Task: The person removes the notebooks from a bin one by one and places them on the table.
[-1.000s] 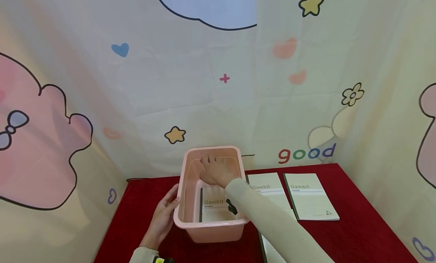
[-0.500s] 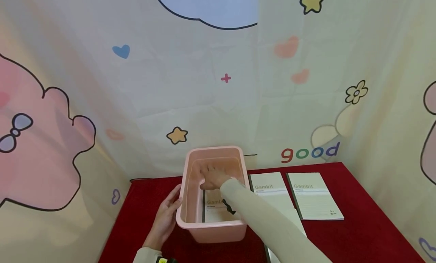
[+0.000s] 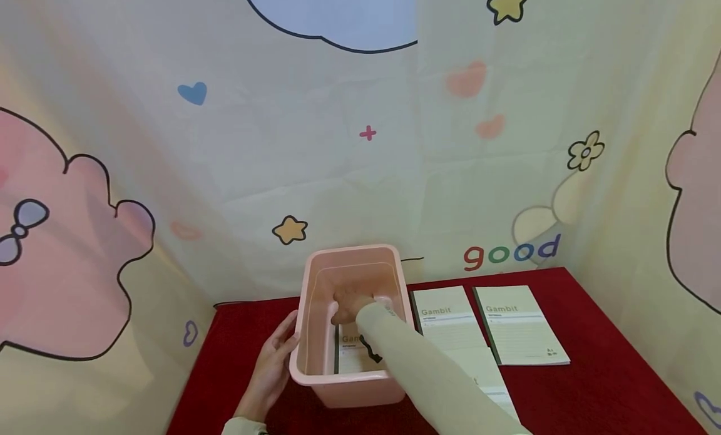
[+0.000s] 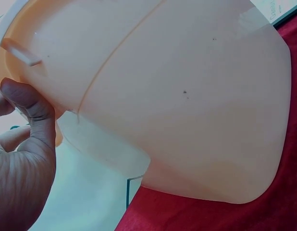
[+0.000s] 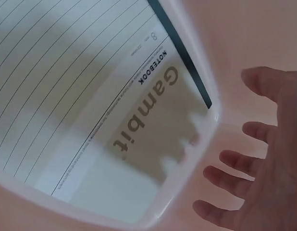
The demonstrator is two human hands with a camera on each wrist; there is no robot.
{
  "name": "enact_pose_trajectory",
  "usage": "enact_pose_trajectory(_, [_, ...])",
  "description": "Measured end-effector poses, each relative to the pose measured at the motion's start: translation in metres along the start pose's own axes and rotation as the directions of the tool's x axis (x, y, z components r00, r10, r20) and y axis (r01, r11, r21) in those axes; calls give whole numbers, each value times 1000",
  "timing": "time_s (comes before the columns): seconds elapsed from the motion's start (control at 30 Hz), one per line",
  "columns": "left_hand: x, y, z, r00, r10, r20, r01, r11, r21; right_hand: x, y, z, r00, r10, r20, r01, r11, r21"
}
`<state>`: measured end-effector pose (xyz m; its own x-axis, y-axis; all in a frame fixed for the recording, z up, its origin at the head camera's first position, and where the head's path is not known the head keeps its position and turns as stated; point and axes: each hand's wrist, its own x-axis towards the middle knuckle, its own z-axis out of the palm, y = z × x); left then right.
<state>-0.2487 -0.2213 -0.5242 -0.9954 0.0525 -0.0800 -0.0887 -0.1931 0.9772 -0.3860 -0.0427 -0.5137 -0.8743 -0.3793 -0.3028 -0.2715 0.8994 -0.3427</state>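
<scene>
A pink plastic bin (image 3: 349,380) stands at the front middle of the table. My left hand (image 3: 274,360) holds its left side, thumb and fingers at the rim, as the left wrist view also shows at the bin's wall (image 4: 201,110). Inside the bin lies a Gambit notebook (image 5: 91,96) with a dark spine, flat on the bottom. My right hand (image 3: 350,305) reaches down into the bin over the notebook's far end. In the right wrist view that hand (image 5: 264,163) has its fingers spread, nothing between them, close to the bin's end wall.
Right of the bin, several more Gambit notebooks lie on the red cloth (image 3: 597,335): one notebook (image 3: 521,328) at the right and another notebook (image 3: 447,322) beside the bin. My right sleeve partly covers a nearer notebook (image 3: 481,375). A patterned curtain (image 3: 338,172) hangs behind the table.
My right hand has sunk deeper into the bin and come slightly nearer, over the notebook's top end. My left hand stays at the bin's left rim.
</scene>
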Motion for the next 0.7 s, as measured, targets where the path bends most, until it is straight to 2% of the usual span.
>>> enact_pose_trajectory(0.07, [0, 1, 1, 1000, -2, 0, 2, 1000, -2, -2, 0, 1, 998, 58, 34, -60, 997, 58])
enact_pose_trajectory(0.17, [0, 3, 1, 1000, -6, -4, 6, 1000, -9, -5, 0, 3, 991, 104, 89, -109, 992, 64])
enact_pose_trajectory(0.33, [-1, 4, 1, 1000, -9, -3, 9, 1000, -18, -7, 0, 6, 987, 88, 135, -82, 996, -47])
enact_pose_trajectory(0.53, [-1, 3, 1, 1000, -3, 9, 3, 999, -34, -6, 0, 8, 990, 45, 131, -27, 989, -142])
enact_pose_trajectory(0.63, [-1, 2, 1, 1000, 7, 16, -6, 999, -41, -8, -1, 7, 990, 36, 139, -15, 989, -150])
enact_pose_trajectory(0.7, [-1, 1, 1, 1000, 15, 22, -14, 999, -45, -10, -2, 5, 988, 70, 138, -56, 994, -98])
